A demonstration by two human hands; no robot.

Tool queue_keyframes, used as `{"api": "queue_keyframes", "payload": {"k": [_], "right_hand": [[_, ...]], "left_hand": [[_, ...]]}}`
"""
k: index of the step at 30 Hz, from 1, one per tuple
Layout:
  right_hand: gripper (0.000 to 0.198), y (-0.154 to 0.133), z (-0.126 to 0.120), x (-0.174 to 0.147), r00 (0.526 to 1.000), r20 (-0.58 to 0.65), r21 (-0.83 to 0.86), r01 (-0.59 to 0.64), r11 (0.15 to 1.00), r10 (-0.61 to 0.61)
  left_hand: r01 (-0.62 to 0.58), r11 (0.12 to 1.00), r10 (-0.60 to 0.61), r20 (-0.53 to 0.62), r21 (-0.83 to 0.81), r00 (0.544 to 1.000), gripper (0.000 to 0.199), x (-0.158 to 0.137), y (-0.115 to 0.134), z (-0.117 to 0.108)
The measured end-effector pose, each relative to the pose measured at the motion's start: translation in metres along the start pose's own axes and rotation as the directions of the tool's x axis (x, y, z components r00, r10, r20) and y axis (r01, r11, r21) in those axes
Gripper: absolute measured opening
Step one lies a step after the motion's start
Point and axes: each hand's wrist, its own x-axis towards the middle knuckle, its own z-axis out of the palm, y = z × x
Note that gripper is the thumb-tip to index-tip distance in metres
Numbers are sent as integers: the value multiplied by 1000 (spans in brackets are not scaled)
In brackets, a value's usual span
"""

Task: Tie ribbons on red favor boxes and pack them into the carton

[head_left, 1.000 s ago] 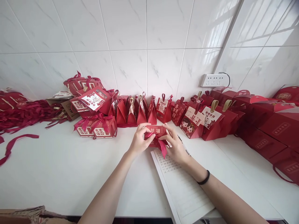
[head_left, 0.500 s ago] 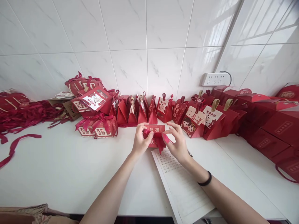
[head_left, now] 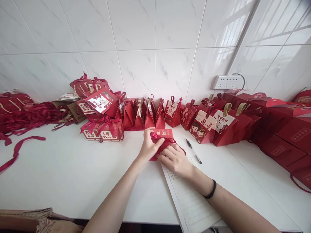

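Note:
A small red gift box (head_left: pixel 164 132) with white characters lies on the table in front of me, a dark red ribbon (head_left: pixel 155 136) across it. My left hand (head_left: pixel 148 145) grips the box's left side, its thumb pressed on the ribbon. Over the near right part of the box, my right hand (head_left: pixel 175 160) is closed, fingertips curled down at the ribbon. Exactly what those fingers pinch is partly hidden. Below them is a written sheet of paper (head_left: pixel 191 197), partly under my right forearm.
A pen (head_left: pixel 193 151) lies right of the box. Red gift boxes (head_left: pixel 172 113) line the tiled wall, with bow-tied boxes (head_left: pixel 109 132) at left and larger boxes (head_left: pixel 286 129) at right. Loose ribbons (head_left: pixel 31 118) heap at far left. A power strip (head_left: pixel 228 82) is on the wall.
My right hand has come down and left, from a raised ribbon end onto the box's near side. The pen now shows. The view has shifted slightly.

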Motion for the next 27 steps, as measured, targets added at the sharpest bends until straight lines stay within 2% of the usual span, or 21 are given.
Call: {"api": "queue_keyframes", "payload": {"k": [3, 5, 7, 9, 11, 14, 17, 19, 22, 24, 27], "right_hand": [[20, 1, -2, 1, 1000, 7, 47, 19, 999, -19], [11, 7, -8, -1, 1000, -21, 147, -15, 989, 19], [18, 19, -15, -5, 976, -107, 254, -156, 955, 188], [33, 34, -21, -10, 905, -134, 332, -342, 879, 403], [41, 47, -24, -16, 858, -37, 378, -462, 802, 512], [38, 55, -22, -17, 815, 147, 458, -558, 692, 560], [33, 52, -17, -11, 713, 209, 576, -643, 505, 670], [37, 47, -13, -5, 610, 266, 679, -668, 304, 747], [42, 40, -8, 2, 452, 338, 789, -614, 13, 826], [43, 37, -5, 3, 390, 367, 818, -568, -93, 845], [46, 35, -3, 4, 351, 386, 826, -543, -151, 853]], "left_hand": [[9, 1000, -9, -6, 13, 1000, 45, 0, -1, 0], [26, 999, -26, 3, 27, 1000, 46, 0, 0, 0], [40, 998, -40, 2, 45, 999, 45, 0, 2, 1], [37, 998, -37, -8, 58, 999, 42, 0, 4, 1], [33, 998, -32, -14, 61, 999, 39, 0, 5, 2], [32, 998, -31, -13, 49, 999, 39, -1, 5, 3], [10, 1000, -10, 3, 14, 1000, 42, -2, 2, 2], [-5, 999, 6, 27, -33, 1000, 45, -3, 0, 2], [-12, 996, 18, 61, -93, 998, 40, -6, -1, 5], [-7, 992, 8, 7, -122, 1000, 32, -7, 1, 9], [5, 990, -33, -195, -144, 980, 30, -8, 3, 15]]}}
